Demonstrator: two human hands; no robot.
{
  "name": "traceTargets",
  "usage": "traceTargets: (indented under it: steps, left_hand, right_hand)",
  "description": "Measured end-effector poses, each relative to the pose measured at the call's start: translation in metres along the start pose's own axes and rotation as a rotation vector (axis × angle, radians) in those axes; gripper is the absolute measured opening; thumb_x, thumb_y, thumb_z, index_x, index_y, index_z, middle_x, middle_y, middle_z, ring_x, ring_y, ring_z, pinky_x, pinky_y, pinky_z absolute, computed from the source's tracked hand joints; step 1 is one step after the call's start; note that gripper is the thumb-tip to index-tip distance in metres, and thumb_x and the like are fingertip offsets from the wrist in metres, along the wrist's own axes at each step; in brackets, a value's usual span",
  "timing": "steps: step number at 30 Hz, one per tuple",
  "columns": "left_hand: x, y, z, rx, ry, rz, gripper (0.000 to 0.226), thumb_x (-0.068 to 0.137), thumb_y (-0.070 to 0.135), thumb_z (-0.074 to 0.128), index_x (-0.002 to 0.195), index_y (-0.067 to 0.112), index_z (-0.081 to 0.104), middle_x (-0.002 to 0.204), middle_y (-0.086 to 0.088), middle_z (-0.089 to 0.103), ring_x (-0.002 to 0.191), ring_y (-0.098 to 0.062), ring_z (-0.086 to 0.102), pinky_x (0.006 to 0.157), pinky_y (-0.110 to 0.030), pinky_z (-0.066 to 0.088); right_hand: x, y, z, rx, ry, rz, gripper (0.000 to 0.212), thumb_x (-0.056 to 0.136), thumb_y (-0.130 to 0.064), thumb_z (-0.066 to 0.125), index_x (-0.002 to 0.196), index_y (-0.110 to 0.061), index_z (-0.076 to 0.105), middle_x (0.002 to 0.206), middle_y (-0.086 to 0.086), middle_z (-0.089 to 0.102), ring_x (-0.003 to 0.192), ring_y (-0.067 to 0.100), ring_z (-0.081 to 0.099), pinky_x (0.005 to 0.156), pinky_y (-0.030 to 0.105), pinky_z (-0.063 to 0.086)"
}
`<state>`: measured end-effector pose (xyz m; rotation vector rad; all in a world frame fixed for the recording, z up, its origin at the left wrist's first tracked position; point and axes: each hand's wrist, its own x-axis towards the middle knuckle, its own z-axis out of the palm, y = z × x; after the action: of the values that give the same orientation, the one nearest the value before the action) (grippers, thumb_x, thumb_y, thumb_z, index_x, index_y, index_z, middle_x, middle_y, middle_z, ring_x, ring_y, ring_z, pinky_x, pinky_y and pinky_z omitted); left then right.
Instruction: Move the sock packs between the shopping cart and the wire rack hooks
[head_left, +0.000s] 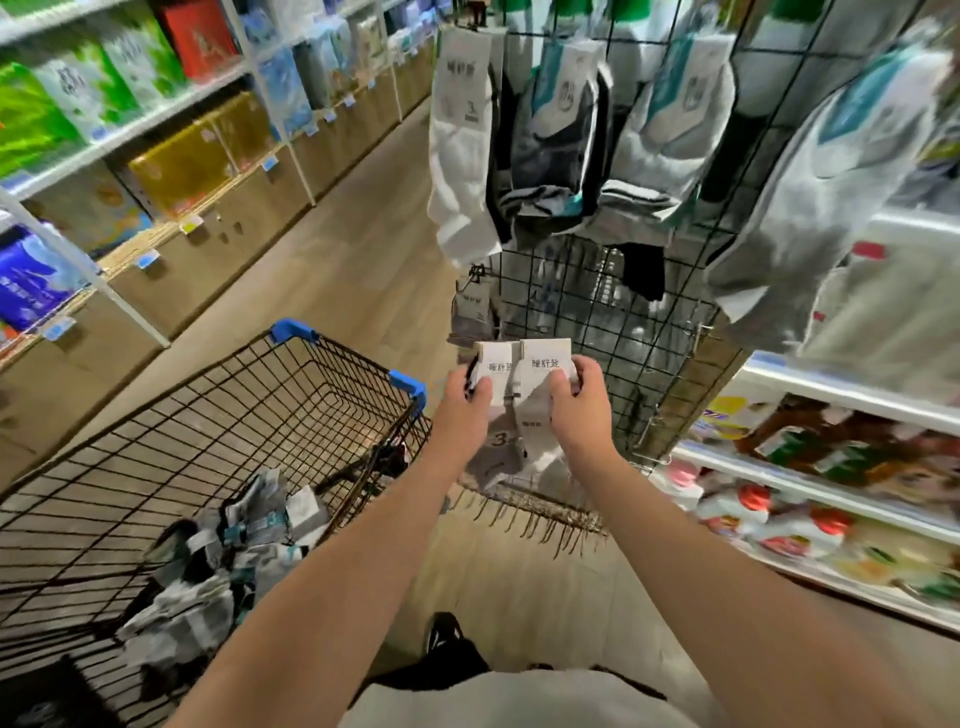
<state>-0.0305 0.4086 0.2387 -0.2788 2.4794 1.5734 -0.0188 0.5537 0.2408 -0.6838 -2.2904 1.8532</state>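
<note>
My left hand (464, 402) grips one pack of white socks (496, 371) by its paper label. Right beside it, my right hand (579, 400) grips a second pack of white socks (543, 374) the same way. Both packs hang down in front of the black wire display rack (613, 317), just right of the shopping cart's blue corner (410, 387). More sock packs (561, 150) hang higher on the rack. Several sock packs (218, 566) lie in a heap inside the black wire shopping cart (208, 415) at my left.
Shelves of boxed and bagged goods (130, 130) line the aisle's left side. A low white shelf with bottles and packets (810, 483) stands at the right. Empty metal hooks (524, 512) stick out from the rack's bottom. The wooden floor (353, 244) runs ahead.
</note>
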Motion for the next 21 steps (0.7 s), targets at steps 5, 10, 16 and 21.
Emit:
traceTargets:
  steps: [5,10,16,21]
  left_hand:
    - [0.026,0.011,0.012,-0.045,0.008,0.03,0.041,0.104,0.035,0.044,0.143,0.022,0.045,0.121,0.005,0.056,0.112,-0.017,0.052,0.089,-0.028,0.034]
    - [0.057,0.007,0.019,-0.084,-0.035,0.06,0.041,0.098,0.047,0.044,0.136,0.033,0.049,0.132,0.006,0.062,0.117,-0.017,0.059,0.099,-0.044,0.051]
    - [0.079,-0.001,0.019,-0.083,-0.064,0.1,0.041,0.106,0.038,0.041,0.145,0.023,0.045,0.134,0.007,0.058,0.118,-0.012,0.056,0.081,-0.02,0.044]
    - [0.09,0.0,0.021,-0.049,-0.138,0.123,0.035,0.106,0.038,0.042,0.138,0.026,0.049,0.129,0.01,0.061,0.116,-0.011,0.057,0.09,-0.026,0.046]
  right_hand:
    - [0.029,-0.005,-0.004,0.058,0.09,-0.005,0.031,0.101,-0.029,0.051,0.132,-0.025,0.052,0.091,-0.005,0.055,0.078,0.013,0.052,0.074,0.032,0.047]
    - [0.058,-0.002,-0.001,0.066,0.144,0.027,0.025,0.101,-0.028,0.052,0.125,-0.024,0.053,0.099,-0.005,0.062,0.088,0.017,0.059,0.074,0.034,0.051]
    - [0.087,0.001,0.006,0.026,0.146,0.115,0.035,0.104,-0.015,0.049,0.139,-0.018,0.051,0.122,0.005,0.065,0.104,0.024,0.065,0.089,0.044,0.058]
    - [0.104,0.001,0.018,0.063,0.14,0.108,0.039,0.104,-0.007,0.047,0.138,-0.024,0.05,0.109,0.002,0.065,0.082,0.014,0.064,0.06,0.024,0.048]
